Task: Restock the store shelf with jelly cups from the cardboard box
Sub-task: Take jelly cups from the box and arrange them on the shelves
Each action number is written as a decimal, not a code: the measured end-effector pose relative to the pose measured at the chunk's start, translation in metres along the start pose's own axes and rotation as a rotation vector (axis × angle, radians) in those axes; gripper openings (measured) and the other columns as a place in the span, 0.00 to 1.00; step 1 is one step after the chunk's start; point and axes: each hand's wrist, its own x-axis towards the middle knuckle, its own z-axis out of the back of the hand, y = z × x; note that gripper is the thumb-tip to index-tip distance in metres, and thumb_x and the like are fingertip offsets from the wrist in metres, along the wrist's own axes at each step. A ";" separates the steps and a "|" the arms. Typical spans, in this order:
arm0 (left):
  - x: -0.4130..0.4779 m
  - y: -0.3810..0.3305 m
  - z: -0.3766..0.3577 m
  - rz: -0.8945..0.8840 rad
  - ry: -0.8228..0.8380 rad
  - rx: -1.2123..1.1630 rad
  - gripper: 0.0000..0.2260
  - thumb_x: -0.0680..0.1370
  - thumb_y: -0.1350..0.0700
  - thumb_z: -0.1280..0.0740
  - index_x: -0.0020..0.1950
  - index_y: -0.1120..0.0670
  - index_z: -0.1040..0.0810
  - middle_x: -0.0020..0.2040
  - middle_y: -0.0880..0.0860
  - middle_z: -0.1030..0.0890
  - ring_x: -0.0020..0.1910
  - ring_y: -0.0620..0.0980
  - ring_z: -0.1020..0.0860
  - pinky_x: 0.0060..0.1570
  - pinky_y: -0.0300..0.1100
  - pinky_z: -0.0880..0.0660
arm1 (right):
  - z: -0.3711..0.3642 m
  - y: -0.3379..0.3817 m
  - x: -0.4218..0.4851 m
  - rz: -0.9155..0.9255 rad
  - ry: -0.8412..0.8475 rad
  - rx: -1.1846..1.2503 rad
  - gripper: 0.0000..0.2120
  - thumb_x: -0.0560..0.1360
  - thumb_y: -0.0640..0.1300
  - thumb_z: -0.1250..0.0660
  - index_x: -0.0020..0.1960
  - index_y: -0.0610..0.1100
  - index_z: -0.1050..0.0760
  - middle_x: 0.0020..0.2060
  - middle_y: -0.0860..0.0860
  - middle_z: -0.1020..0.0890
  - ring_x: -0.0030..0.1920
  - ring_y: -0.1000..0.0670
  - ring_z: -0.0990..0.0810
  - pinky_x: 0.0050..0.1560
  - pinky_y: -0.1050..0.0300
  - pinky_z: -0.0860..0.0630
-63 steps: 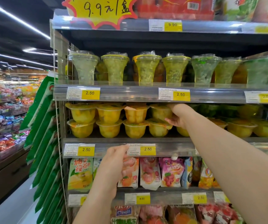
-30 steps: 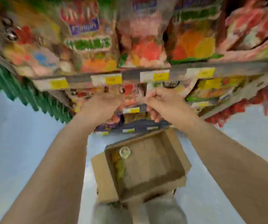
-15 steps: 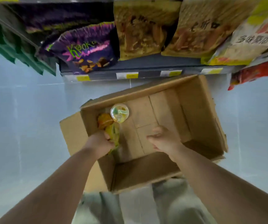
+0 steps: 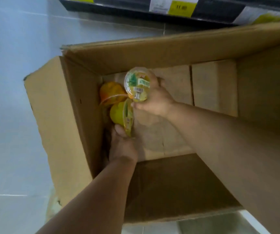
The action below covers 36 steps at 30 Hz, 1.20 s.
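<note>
An open cardboard box [image 4: 178,48] stands on the floor below me. Both my hands are inside it at its left wall. My right hand [image 4: 154,98] grips a clear jelly cup [image 4: 136,85] with a green-and-yellow label on its lid, lid facing up. My left hand [image 4: 122,146] holds a yellow jelly cup [image 4: 119,115] that lies on its side against the box's left wall. An orange jelly cup [image 4: 110,94] lies tipped over just behind the yellow one. The box floor to the right is bare cardboard.
The lowest shelf edge [image 4: 136,10] with yellow price tags runs along the top of the view, just behind the box. A pale tiled floor [image 4: 9,98] lies to the left. The box's left flap [image 4: 51,124] is folded outward.
I have turned from the shelf down to the box. My right hand moved left and took hold of the labelled cup; my left hand stays at the yellow cup.
</note>
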 end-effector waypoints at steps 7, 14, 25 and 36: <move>0.011 0.004 -0.006 0.083 0.079 0.175 0.16 0.81 0.57 0.48 0.69 0.50 0.41 0.69 0.55 0.41 0.65 0.59 0.33 0.63 0.54 0.32 | -0.018 0.019 0.021 -0.036 -0.240 -0.002 0.53 0.65 0.49 0.22 0.76 0.43 0.54 0.73 0.45 0.47 0.72 0.45 0.40 0.66 0.62 0.40; -0.035 -0.030 0.037 0.053 0.236 0.193 0.27 0.78 0.59 0.40 0.74 0.52 0.47 0.70 0.63 0.46 0.64 0.61 0.31 0.64 0.47 0.34 | 0.017 0.025 -0.033 -0.085 -0.210 -0.077 0.55 0.60 0.53 0.22 0.75 0.46 0.53 0.68 0.45 0.43 0.68 0.41 0.36 0.66 0.52 0.32; -0.188 -0.123 0.157 -0.149 0.072 -0.331 0.25 0.65 0.40 0.34 0.61 0.40 0.31 0.56 0.51 0.21 0.57 0.54 0.23 0.59 0.53 0.25 | 0.168 0.080 -0.219 0.025 -0.255 0.076 0.51 0.61 0.52 0.25 0.74 0.57 0.53 0.64 0.50 0.44 0.61 0.47 0.30 0.61 0.55 0.30; -0.439 -0.227 0.309 -0.466 0.057 -0.763 0.09 0.76 0.57 0.32 0.54 0.48 0.26 0.51 0.53 0.20 0.48 0.51 0.19 0.36 0.43 0.19 | 0.337 0.198 -0.442 0.257 -0.612 0.268 0.52 0.65 0.55 0.26 0.77 0.52 0.57 0.68 0.56 0.45 0.66 0.55 0.36 0.58 0.66 0.37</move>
